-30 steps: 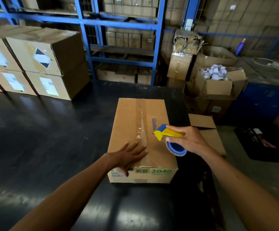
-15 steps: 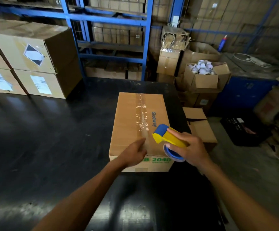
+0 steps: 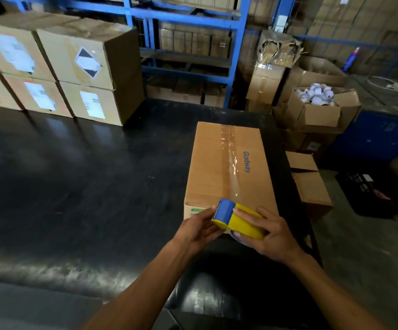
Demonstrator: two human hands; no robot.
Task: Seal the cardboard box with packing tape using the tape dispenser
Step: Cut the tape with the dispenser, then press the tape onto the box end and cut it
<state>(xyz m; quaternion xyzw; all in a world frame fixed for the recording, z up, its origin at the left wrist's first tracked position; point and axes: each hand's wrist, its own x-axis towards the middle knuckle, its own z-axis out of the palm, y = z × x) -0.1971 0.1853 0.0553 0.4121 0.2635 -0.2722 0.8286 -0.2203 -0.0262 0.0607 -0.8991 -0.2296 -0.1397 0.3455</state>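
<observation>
A brown cardboard box (image 3: 212, 167) printed "Glodway" lies on the black table (image 3: 86, 186), with a strip of clear tape (image 3: 231, 158) running lengthwise down its top seam. The yellow and blue tape dispenser (image 3: 237, 220) hovers over the box's near edge. My right hand (image 3: 271, 236) grips its yellow body from the right. My left hand (image 3: 198, 228) pinches the blue front end of the dispenser from the left. The tape roll is mostly hidden under my right hand.
Stacked labelled cartons (image 3: 57, 70) stand at the table's back left. Blue shelving (image 3: 193, 44) rises behind. To the right are an open carton of white rolls (image 3: 319, 103), a lower box (image 3: 309, 182) beside the table edge and a black crate (image 3: 374, 191) on the floor.
My left hand has left the box top and come up to the dispenser's front. The dispenser has moved left and nearer, over the box's near edge. The view shifted.
</observation>
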